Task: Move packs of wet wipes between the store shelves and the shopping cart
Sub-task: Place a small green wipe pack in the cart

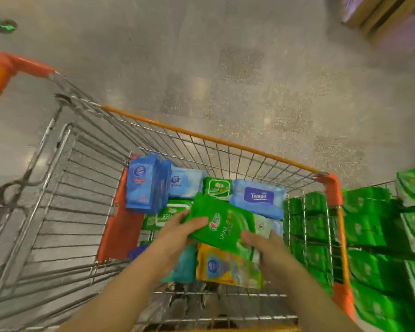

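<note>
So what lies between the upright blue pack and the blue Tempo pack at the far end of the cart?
In the head view, two packs lie between the upright blue pack and the Tempo pack: a light blue pack and a small green pack.

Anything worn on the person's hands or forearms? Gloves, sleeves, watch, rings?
Nothing visible. Left hand and right hand are bare, with no gloves. Both forearms are bare down to the frame edge: no sleeve cuffs, watch or wristband. No rings seen, though the picture is blurry.

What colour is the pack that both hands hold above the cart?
Green, with white print; the pack shows plainly in the head view, held by the left hand and right hand.
</note>
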The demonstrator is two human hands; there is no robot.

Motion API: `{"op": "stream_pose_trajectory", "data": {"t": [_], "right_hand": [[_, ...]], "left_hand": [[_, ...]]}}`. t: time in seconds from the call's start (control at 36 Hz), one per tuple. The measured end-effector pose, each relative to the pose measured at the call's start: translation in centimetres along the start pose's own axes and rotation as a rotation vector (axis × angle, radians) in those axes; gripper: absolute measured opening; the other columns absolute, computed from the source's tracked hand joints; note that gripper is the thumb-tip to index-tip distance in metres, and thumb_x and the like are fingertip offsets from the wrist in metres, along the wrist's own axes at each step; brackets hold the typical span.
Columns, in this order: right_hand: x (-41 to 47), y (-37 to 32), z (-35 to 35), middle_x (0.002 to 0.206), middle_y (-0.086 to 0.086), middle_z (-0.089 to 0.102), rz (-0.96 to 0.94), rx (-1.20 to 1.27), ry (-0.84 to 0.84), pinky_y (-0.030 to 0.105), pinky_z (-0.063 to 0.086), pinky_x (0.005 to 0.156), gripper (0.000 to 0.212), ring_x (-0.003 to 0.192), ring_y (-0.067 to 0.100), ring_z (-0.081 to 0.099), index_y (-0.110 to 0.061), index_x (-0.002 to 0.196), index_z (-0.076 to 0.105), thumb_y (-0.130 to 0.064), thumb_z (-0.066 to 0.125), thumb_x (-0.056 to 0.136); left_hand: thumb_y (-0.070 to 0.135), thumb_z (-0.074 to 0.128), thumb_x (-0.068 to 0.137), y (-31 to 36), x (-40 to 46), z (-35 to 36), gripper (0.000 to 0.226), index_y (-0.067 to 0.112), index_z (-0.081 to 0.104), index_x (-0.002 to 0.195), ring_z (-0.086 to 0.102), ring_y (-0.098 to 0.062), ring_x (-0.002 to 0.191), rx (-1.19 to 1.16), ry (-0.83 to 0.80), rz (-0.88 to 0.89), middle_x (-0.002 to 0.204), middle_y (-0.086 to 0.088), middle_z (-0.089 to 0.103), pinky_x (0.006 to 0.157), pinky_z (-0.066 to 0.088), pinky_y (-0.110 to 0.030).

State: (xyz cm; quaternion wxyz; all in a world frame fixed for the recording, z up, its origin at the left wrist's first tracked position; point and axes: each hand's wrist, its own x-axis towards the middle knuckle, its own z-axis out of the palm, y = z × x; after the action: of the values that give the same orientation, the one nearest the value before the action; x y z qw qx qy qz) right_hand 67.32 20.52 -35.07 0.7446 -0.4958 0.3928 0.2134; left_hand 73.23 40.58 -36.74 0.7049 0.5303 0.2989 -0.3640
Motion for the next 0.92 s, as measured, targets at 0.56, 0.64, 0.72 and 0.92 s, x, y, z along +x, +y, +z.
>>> {"op": "stream_pose_trajectory", "data": {"t": [0.56, 0.64, 0.72, 0.92], "right_hand": [[19.8, -2.9, -0.5, 0.101, -0.008, 0.071, -0.056, -0.438, 0.161, 0.012, 0.047, 0.059, 0.040, 0.082, 0.000, 0.064, -0.020, 0.116, 0.063, -0.030, 0.084, 0.083], [19.8, -2.6, 0.9, 0.110, 0.000, 0.072, -0.037, -0.448, 0.217, 0.027, 0.057, 0.077, 0.054, 0.092, 0.012, 0.069, -0.017, 0.118, 0.063, -0.037, 0.088, 0.074], [19.9, -2.1, 1.2, 0.130, 0.003, 0.066, -0.059, -0.505, 0.259, 0.043, 0.059, 0.093, 0.102, 0.110, 0.022, 0.068, -0.021, 0.134, 0.058, -0.066, 0.081, 0.046], [17.1, -3.7, 0.6, 0.150, 0.003, 0.051, -0.008, -0.499, 0.284, 0.038, 0.045, 0.107, 0.092, 0.135, 0.030, 0.051, -0.018, 0.152, 0.042, -0.065, 0.068, 0.078]], "left_hand": [[0.021, 0.061, 0.099, 0.7, 17.4, 2.3, 0.030, 0.007, 0.057, 0.125, 0.068, -0.013, 0.084, 0.062, 0.176, -0.135, 0.103, -0.004, 0.069, 0.050, 0.054, -0.018], [0.022, 0.061, 0.098, 0.8, 17.3, 2.3, 0.032, 0.010, 0.056, 0.127, 0.064, -0.016, 0.089, 0.119, 0.243, -0.146, 0.108, -0.005, 0.066, 0.061, 0.052, -0.024], [0.026, 0.063, 0.096, 1.2, 17.0, 2.2, 0.029, 0.013, 0.057, 0.122, 0.061, -0.022, 0.102, 0.213, 0.292, -0.157, 0.119, -0.006, 0.061, 0.083, 0.054, -0.032], [0.043, 0.056, 0.097, 1.8, 14.6, 2.7, 0.057, 0.015, 0.042, 0.145, 0.048, -0.024, 0.105, 0.277, 0.379, -0.142, 0.120, -0.004, 0.044, 0.104, 0.043, -0.041]]}}
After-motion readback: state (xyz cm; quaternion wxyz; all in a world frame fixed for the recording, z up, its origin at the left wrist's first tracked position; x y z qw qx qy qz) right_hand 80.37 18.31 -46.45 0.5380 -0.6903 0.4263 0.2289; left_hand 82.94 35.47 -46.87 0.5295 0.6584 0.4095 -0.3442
